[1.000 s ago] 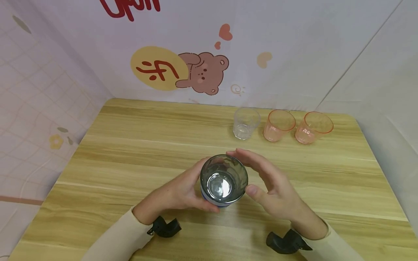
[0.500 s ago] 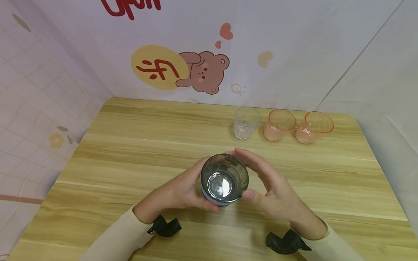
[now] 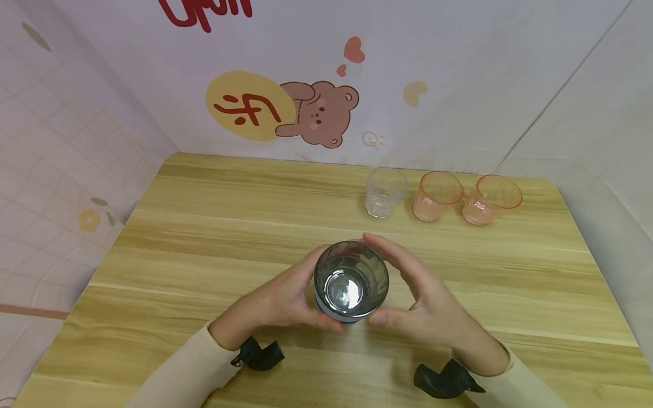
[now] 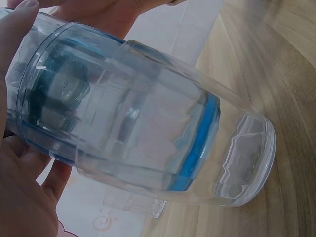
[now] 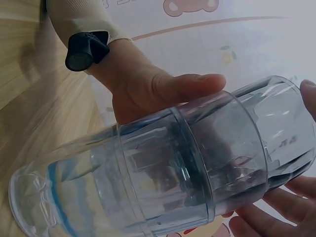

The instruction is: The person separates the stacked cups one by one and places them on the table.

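Note:
A tall stack of nested see-through cups (image 4: pixel 148 118) stands upright between the two hands. At its top is a smoky grey cup (image 3: pixel 349 277), its open mouth facing up. Lower down a blue cup bottom (image 4: pixel 197 143) shows through a clear outer cup (image 5: pixel 32 202). My left hand (image 3: pixel 293 297) grips the stack from the left, thumb in front. From the right my right hand (image 3: pixel 428 300) curls round the grey cup, fingers behind it and thumb at the front of its rim. Whether the base touches the table is hard to tell.
A clear cup (image 3: pixel 380 204) and two orange-pink cups, one in the middle (image 3: pixel 425 209) and one at the right (image 3: pixel 478 212), stand in a row near the back of the wooden table (image 3: pixel 204 226). A printed white wall covering (image 3: pixel 433 130) rises behind.
My right thumb has moved left and in to the front of the grey cup's rim, and the right fingers have closed further behind it. My left hand and the stack stay put.

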Demonstrator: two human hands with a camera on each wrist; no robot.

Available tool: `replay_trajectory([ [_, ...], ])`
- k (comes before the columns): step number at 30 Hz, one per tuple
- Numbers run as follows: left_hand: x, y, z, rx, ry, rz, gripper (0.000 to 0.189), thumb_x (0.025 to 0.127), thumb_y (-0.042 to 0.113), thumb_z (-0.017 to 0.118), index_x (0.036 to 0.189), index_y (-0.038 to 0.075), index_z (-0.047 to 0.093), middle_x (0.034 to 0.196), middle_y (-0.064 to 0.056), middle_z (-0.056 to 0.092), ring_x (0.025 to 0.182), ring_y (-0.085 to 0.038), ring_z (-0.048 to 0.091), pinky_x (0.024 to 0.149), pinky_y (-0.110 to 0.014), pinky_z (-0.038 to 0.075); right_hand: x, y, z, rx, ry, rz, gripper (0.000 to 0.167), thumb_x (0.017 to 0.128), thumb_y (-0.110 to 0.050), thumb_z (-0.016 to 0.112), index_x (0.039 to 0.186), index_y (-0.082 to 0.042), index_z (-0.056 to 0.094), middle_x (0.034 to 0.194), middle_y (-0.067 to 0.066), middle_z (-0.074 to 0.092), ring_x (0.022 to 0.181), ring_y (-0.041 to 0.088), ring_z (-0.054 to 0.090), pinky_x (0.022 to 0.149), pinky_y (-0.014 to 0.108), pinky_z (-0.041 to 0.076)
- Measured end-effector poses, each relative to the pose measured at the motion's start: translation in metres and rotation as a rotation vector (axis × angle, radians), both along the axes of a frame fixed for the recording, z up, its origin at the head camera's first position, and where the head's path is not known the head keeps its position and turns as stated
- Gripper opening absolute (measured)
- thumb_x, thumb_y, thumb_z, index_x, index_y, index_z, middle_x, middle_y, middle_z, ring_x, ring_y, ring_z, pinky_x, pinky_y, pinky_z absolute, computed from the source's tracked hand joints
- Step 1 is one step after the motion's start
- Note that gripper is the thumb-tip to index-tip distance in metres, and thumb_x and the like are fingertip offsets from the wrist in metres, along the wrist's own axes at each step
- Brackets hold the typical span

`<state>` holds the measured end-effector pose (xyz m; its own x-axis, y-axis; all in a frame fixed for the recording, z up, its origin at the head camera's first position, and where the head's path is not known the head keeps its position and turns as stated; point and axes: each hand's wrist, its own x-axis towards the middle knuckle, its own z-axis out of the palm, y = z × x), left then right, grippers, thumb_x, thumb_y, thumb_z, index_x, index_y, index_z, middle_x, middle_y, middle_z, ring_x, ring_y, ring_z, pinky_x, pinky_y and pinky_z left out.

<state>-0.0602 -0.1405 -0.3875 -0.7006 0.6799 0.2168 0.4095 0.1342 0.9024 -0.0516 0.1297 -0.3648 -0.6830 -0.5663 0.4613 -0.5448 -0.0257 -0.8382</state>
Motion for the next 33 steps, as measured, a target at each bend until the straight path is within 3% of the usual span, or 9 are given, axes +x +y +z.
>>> replay_trajectory([
  [5, 0.000, 0.000, 0.000, -0.004, -0.005, 0.005, 0.115, 0.072, 0.017, 0.103, 0.163, 0.013, 0.034, 0.162, -0.006, 0.052, 0.150, -0.022, 0.051, 0.131, -0.041, 0.039, 0.003, -0.002, 0.003, 0.049, -0.020, -0.031, 0.097, 0.087, -0.031, 0.093, 0.163, -0.001, 0.041, 0.161, 0.015, 0.056, 0.153, 0.015, 0.049, 0.129, 0.025, 0.036],
  [9, 0.000, -0.001, -0.001, -0.012, 0.017, 0.001, 0.115, 0.074, 0.023, 0.103, 0.164, 0.012, 0.033, 0.163, -0.007, 0.051, 0.150, -0.023, 0.051, 0.131, -0.041, 0.039, 0.004, -0.004, 0.005, 0.109, -0.018, -0.066, 0.107, 0.076, -0.018, 0.101, 0.164, -0.006, 0.042, 0.160, 0.014, 0.057, 0.150, 0.012, 0.051, 0.128, 0.023, 0.037],
  [13, -0.001, -0.001, -0.002, -0.004, 0.021, -0.007, 0.116, 0.073, 0.019, 0.103, 0.165, 0.012, 0.032, 0.164, -0.007, 0.050, 0.151, -0.024, 0.050, 0.131, -0.041, 0.038, 0.004, -0.007, 0.006, 0.137, -0.010, -0.081, 0.113, 0.069, -0.008, 0.102, 0.164, -0.009, 0.042, 0.156, 0.012, 0.060, 0.147, 0.012, 0.053, 0.126, 0.022, 0.039],
  [33, -0.001, 0.001, -0.005, 0.024, 0.023, -0.010, 0.119, 0.071, 0.013, 0.103, 0.166, 0.013, 0.032, 0.163, -0.008, 0.051, 0.151, -0.025, 0.050, 0.132, -0.042, 0.036, 0.002, -0.012, 0.009, 0.074, -0.020, -0.068, 0.111, 0.063, 0.001, 0.101, 0.160, -0.004, 0.046, 0.152, 0.014, 0.062, 0.145, 0.014, 0.055, 0.127, 0.025, 0.039],
])
